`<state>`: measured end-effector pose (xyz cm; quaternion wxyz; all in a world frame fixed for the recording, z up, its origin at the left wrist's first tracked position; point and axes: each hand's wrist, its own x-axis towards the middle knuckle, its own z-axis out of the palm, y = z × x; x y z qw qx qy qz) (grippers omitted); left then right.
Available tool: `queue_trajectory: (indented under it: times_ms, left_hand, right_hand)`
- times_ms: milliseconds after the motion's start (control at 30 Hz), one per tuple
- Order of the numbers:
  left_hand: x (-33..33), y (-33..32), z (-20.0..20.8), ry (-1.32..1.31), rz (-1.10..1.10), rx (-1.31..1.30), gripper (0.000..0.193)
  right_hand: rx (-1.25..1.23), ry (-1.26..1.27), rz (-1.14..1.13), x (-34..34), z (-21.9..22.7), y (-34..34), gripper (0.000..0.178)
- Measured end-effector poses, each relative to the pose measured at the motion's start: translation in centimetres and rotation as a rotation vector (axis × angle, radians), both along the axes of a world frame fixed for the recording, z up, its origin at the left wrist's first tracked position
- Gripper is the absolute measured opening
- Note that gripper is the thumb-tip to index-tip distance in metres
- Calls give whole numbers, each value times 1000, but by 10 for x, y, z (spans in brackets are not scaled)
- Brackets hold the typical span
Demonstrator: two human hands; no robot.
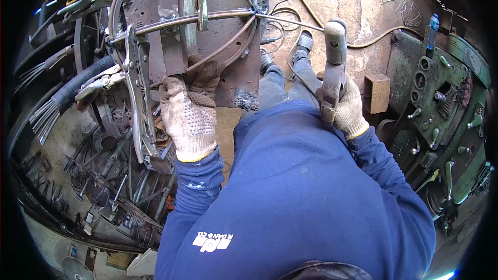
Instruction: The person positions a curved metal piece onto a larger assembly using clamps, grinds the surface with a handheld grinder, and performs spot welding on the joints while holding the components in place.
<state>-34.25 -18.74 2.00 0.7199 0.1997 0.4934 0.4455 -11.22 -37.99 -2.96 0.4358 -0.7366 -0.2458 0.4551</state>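
My left hand (189, 109), in a dotted knit work glove, is closed round a curved metal rod (236, 39) at the near edge of a dark steel plate (241, 80). In my gloved right hand (348, 105) is a welding electrode holder (333, 59), worn and grey-brown. A thin welding electrode (290, 21) reaches left from its head to a joint where several bent rods meet. One long rod (181, 21) crosses the plate from that joint. Locking pliers (139, 80) clamp the rods at the left. Another clamp (203, 2) grips the long rod near a flat bar.
More locking pliers (96, 0) sit at the far left. Below them lie piled tools and scrap metal (111, 176). Cables (368, 44) run across the floor beyond my feet. At right stand a green machine (436, 98) with levers, a water bottle (431, 31) and a rusty box (377, 93).
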Motion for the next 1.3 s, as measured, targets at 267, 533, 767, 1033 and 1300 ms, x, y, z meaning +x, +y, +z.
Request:
queue_trajectory:
  times_ms: [267,533,767,1033,1300]
  left_hand:
    - [-26,2,-21,-538,-106,-39,35]
    - [-22,4,-15,-285,-68,-38,31]
    - [6,-1,9,69,1,-2,29]
    - [-5,0,-2,-29,-11,13,29]
    - [1,-1,2,12,9,-21,32]
  right_hand:
    - [-104,-44,99,6,24,12,43]
    - [-117,56,73,11,40,20,39]
    - [-193,120,56,14,55,27,35]
    - [-224,159,43,15,61,30,32]
    - [-165,-32,121,16,51,20,44]
